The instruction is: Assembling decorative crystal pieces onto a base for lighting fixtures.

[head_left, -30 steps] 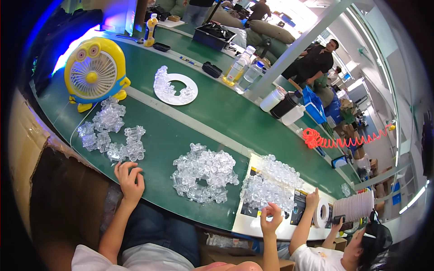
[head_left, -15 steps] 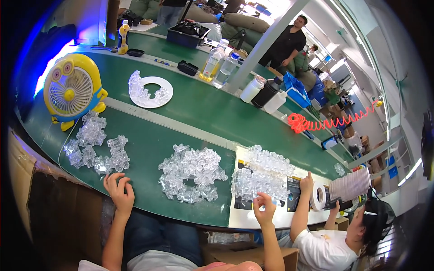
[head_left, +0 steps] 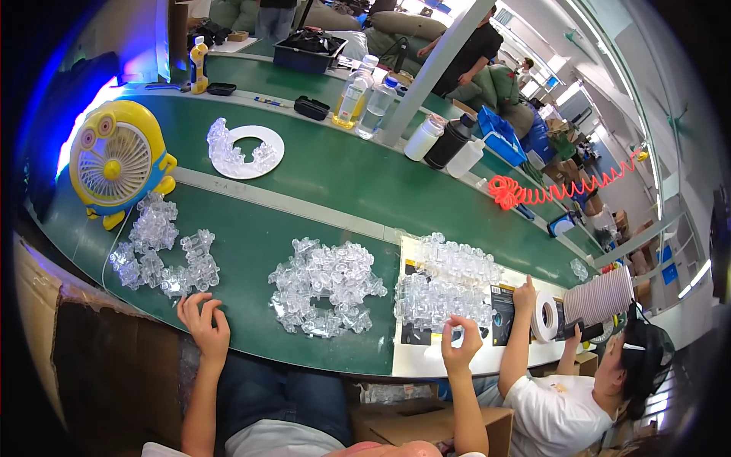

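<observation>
My left hand (head_left: 204, 326) is at the near table edge with loosely curled fingers apart, just below a left heap of clear plastic pieces (head_left: 199, 263). Nothing shows in it. My right hand (head_left: 462, 346) is raised by the near edge of a white board (head_left: 426, 364), thumb and forefinger bent together in a pinch. Whatever may be between those fingertips is too small to make out. Behind it, rows of clear plastic pieces (head_left: 445, 301) cover the board. Between my hands lies a bigger heap of the same clear pieces (head_left: 327, 282).
A co-worker's hand (head_left: 524, 293) points upward right of the board, near a white tape roll (head_left: 544, 316) and a cord spool (head_left: 601, 295). A yellow fan (head_left: 114, 167) stands left. Farther back are a white ring (head_left: 272, 145) with clear pieces, bottles (head_left: 377, 107) and a red coiled hose (head_left: 563, 194).
The view has shifted slightly. My right hand's thumb and forefinger have come closer together. My left hand keeps nearly the same pose. The standing person in the background has turned and leaned.
</observation>
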`<state>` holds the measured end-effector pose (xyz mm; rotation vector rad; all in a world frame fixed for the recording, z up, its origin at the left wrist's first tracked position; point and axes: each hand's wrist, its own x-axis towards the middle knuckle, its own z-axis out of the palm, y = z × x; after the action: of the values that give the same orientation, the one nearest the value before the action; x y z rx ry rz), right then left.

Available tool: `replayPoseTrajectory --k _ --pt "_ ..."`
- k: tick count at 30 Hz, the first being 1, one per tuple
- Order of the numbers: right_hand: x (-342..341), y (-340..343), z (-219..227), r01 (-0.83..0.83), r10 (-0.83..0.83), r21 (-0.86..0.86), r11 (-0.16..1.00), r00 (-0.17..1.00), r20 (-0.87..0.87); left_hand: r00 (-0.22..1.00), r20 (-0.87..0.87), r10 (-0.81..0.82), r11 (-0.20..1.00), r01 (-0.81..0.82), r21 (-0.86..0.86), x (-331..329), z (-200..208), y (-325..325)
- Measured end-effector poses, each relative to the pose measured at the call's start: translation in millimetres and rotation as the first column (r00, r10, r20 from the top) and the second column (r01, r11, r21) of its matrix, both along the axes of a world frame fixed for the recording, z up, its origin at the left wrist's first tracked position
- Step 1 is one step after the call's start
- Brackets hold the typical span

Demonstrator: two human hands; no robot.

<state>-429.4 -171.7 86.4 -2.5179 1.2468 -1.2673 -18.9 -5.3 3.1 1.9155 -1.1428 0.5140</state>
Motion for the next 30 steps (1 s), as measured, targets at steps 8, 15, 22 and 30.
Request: replayPoseTrajectory --k 8,15,22,30 --pt "15.3 -2.9 8.4 0.067 -0.076 -0.046 0.997 0.965 -0.250 1.000 0.002 0.002 1.000 -0.002 0.002 1.8 -2.5 1.4" --pt "12.7 -3.2 6.9 0.081 -0.064 0.070 0.994 0.974 -0.216 1.000 -0.006 0.004 1.000 -0.004 -0.002 0.1 1.0 1.0" --pt "13.1 -4.1 7.2 0.082 -0.063 0.084 0.993 0.976 -0.208 1.000 -0.005 0.000 1.000 0.000 0.005 1.4 1.4 1.8" --pt "13.2 -3.3 8.4 0.087 -0.066 0.095 0.992 0.977 -0.202 1.000 -0.005 -0.007 1.000 0.007 -0.008 -1.2 3.9 0.9"
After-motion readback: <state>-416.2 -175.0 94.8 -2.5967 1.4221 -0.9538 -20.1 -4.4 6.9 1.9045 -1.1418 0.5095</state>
